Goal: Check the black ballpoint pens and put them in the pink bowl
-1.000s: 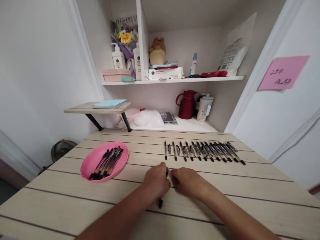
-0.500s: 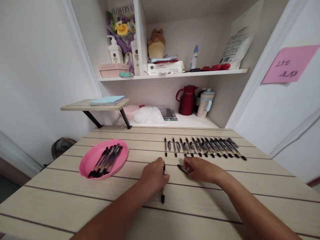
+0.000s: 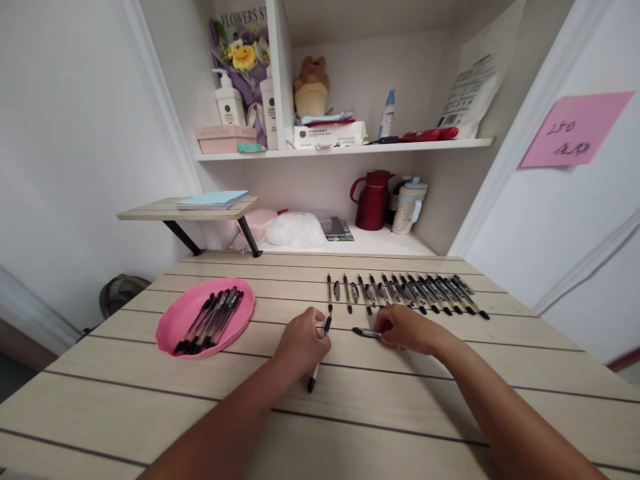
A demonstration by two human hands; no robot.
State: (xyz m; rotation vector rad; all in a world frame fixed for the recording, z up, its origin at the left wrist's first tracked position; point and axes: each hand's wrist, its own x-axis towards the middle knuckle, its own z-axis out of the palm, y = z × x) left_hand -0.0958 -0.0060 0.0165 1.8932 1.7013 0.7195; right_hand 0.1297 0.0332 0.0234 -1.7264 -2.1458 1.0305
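On the desk, near six o'clock, your left hand is closed round a pen; at its two o'clock your right hand pinches a cap. Both seem light, stiff, smooth: hold the pen mid-length, the cap by one end

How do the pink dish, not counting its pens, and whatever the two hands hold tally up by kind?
Pink dish: 1
Pen, held in the left hand: 1
Pen cap, held in the right hand: 1
Total: 3
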